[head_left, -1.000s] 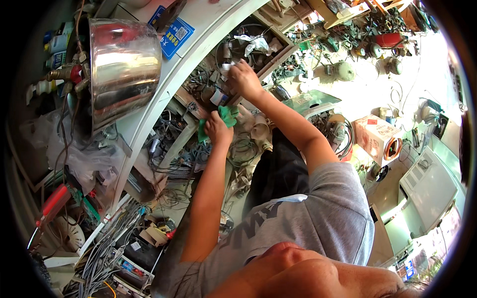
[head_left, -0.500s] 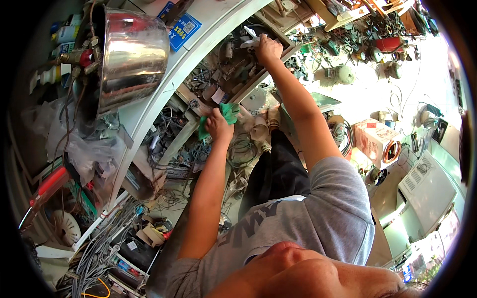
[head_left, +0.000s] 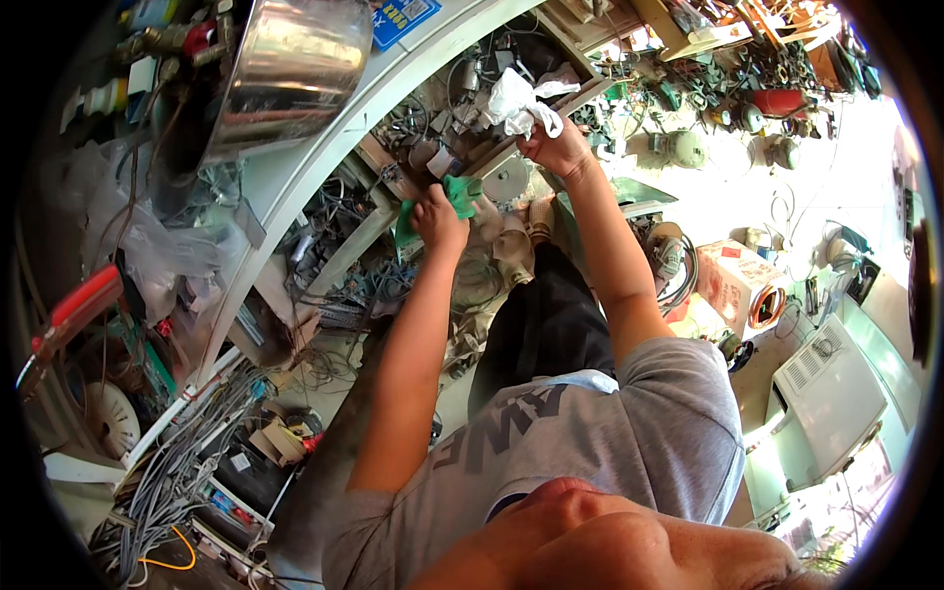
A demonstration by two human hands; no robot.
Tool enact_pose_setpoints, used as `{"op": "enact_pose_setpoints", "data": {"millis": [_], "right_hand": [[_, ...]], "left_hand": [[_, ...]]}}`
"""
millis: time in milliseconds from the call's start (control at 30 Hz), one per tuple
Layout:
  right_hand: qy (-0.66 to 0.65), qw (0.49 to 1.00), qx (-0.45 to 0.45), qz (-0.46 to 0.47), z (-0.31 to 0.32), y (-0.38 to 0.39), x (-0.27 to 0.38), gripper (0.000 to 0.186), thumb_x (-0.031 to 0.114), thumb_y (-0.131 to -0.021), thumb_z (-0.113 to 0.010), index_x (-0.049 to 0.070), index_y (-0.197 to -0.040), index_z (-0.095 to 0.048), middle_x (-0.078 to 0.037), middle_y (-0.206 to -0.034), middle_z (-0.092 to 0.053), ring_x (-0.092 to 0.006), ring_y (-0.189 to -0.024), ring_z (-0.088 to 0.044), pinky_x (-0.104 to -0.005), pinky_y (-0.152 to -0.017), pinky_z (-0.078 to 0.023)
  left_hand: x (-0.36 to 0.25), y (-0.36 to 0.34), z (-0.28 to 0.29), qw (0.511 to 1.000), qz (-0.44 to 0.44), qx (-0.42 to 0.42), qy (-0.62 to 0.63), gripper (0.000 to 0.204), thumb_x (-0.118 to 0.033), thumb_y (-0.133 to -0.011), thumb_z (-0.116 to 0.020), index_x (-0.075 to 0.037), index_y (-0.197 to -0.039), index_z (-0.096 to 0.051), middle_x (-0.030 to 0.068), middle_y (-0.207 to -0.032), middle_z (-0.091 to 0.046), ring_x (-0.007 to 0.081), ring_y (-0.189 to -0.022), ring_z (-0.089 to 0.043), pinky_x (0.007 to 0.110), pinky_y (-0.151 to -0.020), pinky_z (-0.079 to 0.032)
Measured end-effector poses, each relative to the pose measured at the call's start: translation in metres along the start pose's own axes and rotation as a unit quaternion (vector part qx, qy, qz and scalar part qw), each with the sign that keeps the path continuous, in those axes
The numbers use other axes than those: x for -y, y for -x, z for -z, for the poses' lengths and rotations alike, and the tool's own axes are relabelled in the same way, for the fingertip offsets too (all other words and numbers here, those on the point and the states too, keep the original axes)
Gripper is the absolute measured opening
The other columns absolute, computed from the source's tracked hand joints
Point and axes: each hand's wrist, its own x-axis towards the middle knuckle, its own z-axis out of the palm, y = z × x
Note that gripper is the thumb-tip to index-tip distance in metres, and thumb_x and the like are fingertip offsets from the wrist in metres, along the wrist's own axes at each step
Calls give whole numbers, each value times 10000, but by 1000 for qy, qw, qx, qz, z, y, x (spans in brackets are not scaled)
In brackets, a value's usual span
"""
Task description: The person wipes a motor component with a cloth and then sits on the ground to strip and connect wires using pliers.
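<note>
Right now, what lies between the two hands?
In the head view, a round grey disc and tangled parts sit between the left hand and the right hand.

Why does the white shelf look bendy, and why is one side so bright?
In the head view, the fisheye lens curves the straight white shelf edge and blackens the corners; sunlight washes out the floor on the right; the steel pot shows glare; the left hand and right hand look fairly sharp.

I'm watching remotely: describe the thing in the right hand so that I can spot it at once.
Find the big shiny steel pot on the white shelf. Right of it, among grey parts, the right hand grips a crumpled white plastic bag. It is the only bright white, soft thing there; the left hand holds green cloth.
</note>
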Motion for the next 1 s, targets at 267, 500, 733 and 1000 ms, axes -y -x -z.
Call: {"op": "enact_pose_setpoints", "data": {"millis": [267,500,733,1000], "right_hand": [[39,994,66,-82,20,-41,-56,172,230,-912,-507,110,-980,-609,0,-874,-625,-93,-705,-534,-228,-551,-387],[675,692,104,233,-55,-107,-185,270,235,-844,-583,77,-1062,-608,-119,-860,-632,-286,-853,-628,-374,-742,-503],[959,182,174,133,-79,-111,-241,301,190,-822,-529,134,-1099,-633,-157,-1138,-608,-270,-968,-645,-372,-782,-522],[816,520,164,191,-72,-77,-194,401,173,-782,-563,147,-1181,-585,-203,-999,-627,-371,-930,-623,-432,-822,-499]], "left_hand": [[-1,-1,-10,999,17,-31,22,600,-178,-647,-787,-114,-1099,-398,148,-1141,-512,355,-1111,-467,525,-950,-328],[14,0,-43,992,-28,-126,12,426,-209,-762,-678,-90,-1106,-456,138,-1179,-498,344,-1098,-461,569,-930,-301],[24,-8,-53,953,-86,-211,198,218,-229,-900,-580,-51,-1019,-541,98,-960,-555,246,-943,-526,374,-801,-406],[26,-9,-54,971,-104,-195,92,427,-297,-776,-686,-89,-1106,-513,118,-1111,-542,306,-1070,-508,480,-915,-356]]}}
